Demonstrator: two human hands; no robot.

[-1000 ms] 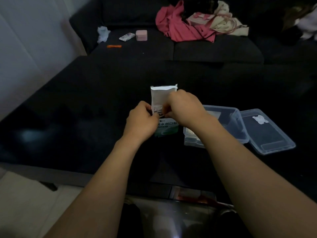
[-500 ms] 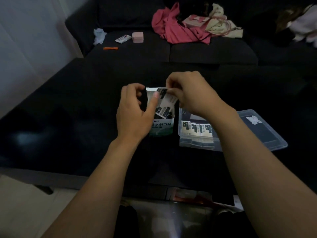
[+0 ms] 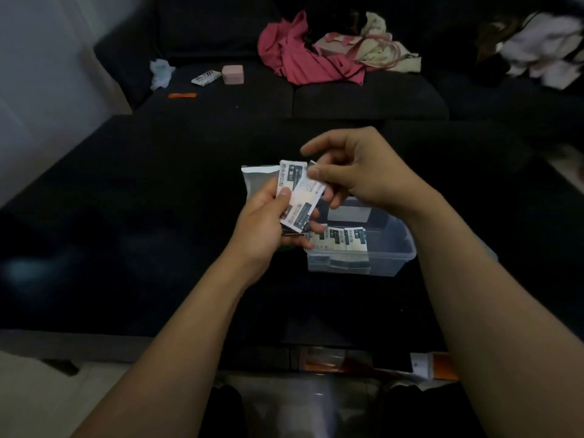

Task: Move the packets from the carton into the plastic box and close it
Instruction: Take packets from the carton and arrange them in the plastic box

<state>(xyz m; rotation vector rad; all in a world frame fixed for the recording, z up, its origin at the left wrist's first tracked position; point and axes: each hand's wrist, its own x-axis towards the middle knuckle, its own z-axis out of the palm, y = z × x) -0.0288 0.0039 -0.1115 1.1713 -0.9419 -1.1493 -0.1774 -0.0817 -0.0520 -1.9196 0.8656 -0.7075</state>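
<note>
1. The left hand [image 3: 268, 222] is closed around the carton [image 3: 257, 180] and a fan of packets [image 3: 300, 197], its thumb pressed on the face of the front packet. The carton's grey open flap shows above and left of the thumb.
2. The right hand [image 3: 363, 172] pinches the top right corner of the same packets between thumb and a finger; its forefinger is stretched out to the left, free of everything.
3. The held packets are white with dark printed panels and stand tilted, above the near left corner of the box [image 3: 392, 257].
4. The box is clear plastic, open, and sits on the dark worktop [image 3: 142, 216] just right of the left hand. Along its near side lies a row of more packets [image 3: 344, 238], flat and side by side – at least three can be counted.
5. A pale label or card [image 3: 349, 213] shows at the far wall of the box; what it is cannot be told.
6. The box's lid [image 3: 488, 249] is mostly hidden behind the right forearm – only a pale edge shows.
7. Beyond the worktop stands a dark sofa [image 3: 363, 99]. On it lie a pink garment [image 3: 303, 55], a cream bag [image 3: 373, 45], a small pink case [image 3: 233, 74], a white wrapper [image 3: 206, 78] and an orange strip [image 3: 182, 95].
</note>
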